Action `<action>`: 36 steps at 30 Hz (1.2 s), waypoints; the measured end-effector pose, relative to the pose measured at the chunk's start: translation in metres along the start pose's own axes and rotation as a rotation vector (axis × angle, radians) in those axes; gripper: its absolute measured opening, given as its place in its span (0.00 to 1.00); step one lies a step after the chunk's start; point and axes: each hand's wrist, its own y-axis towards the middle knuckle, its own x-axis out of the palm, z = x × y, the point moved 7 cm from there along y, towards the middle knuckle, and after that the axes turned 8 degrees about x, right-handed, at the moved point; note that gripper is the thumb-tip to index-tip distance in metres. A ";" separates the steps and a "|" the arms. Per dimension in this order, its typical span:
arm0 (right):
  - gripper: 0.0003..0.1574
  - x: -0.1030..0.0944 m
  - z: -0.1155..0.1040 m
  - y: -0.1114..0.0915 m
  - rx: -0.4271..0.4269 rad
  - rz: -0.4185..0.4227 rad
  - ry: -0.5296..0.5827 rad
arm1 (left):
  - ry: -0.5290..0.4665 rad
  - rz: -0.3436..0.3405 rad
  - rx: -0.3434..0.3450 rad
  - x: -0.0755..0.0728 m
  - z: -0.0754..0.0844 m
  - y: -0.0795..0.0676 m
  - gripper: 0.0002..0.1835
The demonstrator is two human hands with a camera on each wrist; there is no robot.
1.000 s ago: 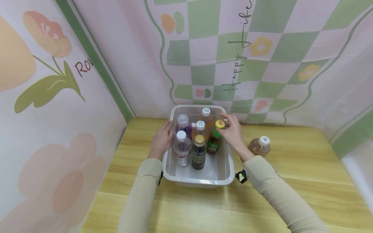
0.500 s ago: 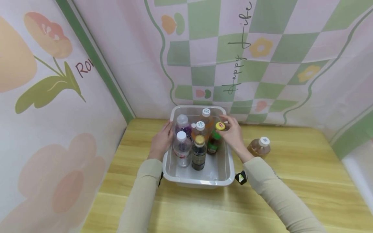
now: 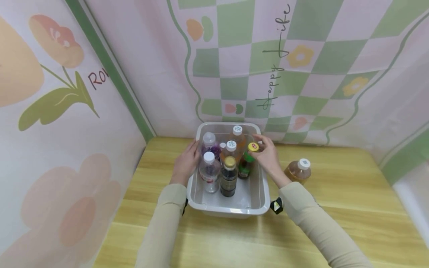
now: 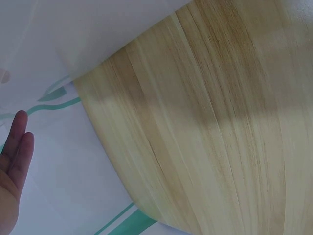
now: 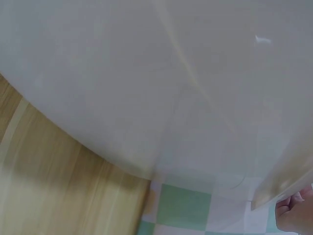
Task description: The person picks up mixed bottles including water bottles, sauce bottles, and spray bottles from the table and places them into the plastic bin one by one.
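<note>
A grey-white plastic tub [image 3: 231,210] stands on the wooden table with several bottles inside. My right hand [image 3: 269,158] reaches over its right rim, thumb and fingers round the yellow cap of a dark bottle with a green neck [image 3: 246,165]. Against the tub's left rim my left hand [image 3: 185,163] rests with its fingers straight; in the left wrist view that hand [image 4: 14,171] shows at the left edge. A gold-capped dark bottle [image 3: 229,180], a clear white-capped bottle [image 3: 210,175], a purple bottle [image 3: 209,149] and orange drink bottles [image 3: 238,140] stand upright in the tub.
A white-capped bottle of brownish drink [image 3: 298,171] stands on the table [image 3: 348,193] right of the tub, partly behind the right forearm. Patterned cloth walls [image 3: 254,74] rise behind and at both sides. The tub's wall [image 5: 146,88] fills most of the right wrist view.
The yellow-capped bottle has shifted very slightly toward the front of the tub, with my right hand at its cap. My left hand stays at the rim.
</note>
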 end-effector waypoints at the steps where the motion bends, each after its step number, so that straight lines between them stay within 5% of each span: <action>1: 0.41 0.000 0.000 0.000 0.005 -0.002 0.003 | -0.001 0.000 0.000 0.000 0.000 0.000 0.27; 36: 0.40 0.008 0.004 0.001 0.033 -0.078 -0.008 | -0.026 0.030 0.004 0.000 0.000 0.001 0.26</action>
